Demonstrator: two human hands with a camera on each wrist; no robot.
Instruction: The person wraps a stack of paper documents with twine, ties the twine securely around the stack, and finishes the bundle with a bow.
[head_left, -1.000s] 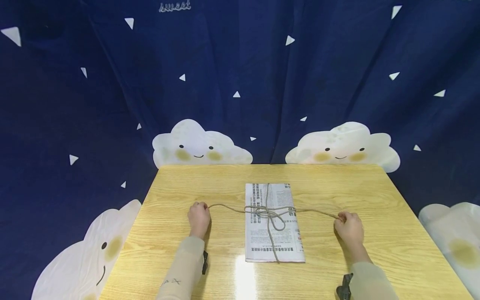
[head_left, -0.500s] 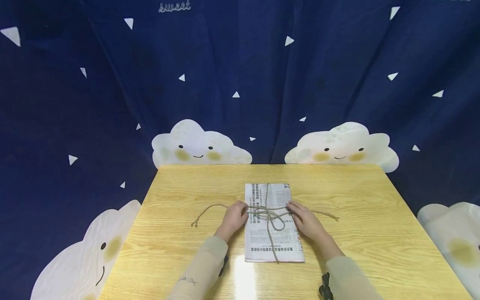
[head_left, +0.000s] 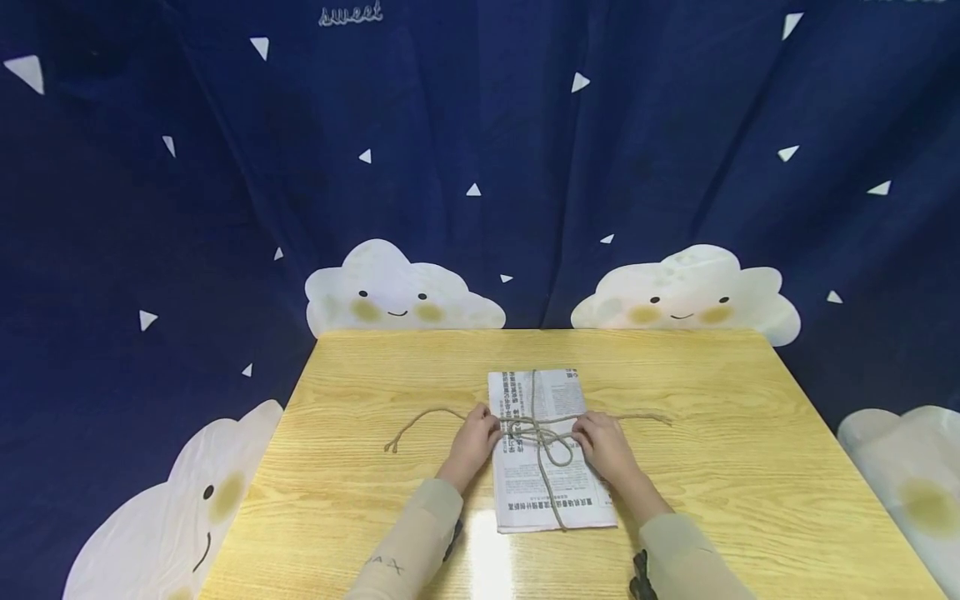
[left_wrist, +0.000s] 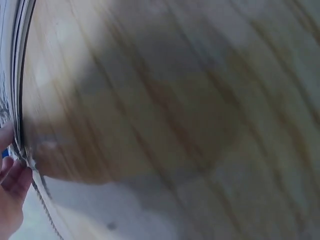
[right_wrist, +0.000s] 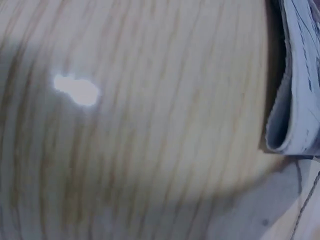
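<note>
A folded newspaper bundle (head_left: 525,483), tied crosswise with brown twine (head_left: 537,429), is in the middle of the wooden table. The twine has a looped bow on top, and its two ends trail out to both sides. At the bundle's left edge, my left hand (head_left: 472,442) grips the paper; the left wrist view shows its thumb and fingers (left_wrist: 19,182) pinching there. My right hand (head_left: 604,447) holds the right edge, with its fingertips by the twine. In the right wrist view only the bundle's folded corner (right_wrist: 295,110) appears, and that hand is out of sight.
The light wooden table (head_left: 360,367) extends around the bundle on every side. Behind it hangs a dark blue curtain (head_left: 480,125) printed with white triangles and clouds. Glare (head_left: 490,558) shows on the tabletop near the front.
Both hands let go of the twine ends and came inward to the bundle's side edges. The bundle has since shifted slightly toward me and turned a little.
</note>
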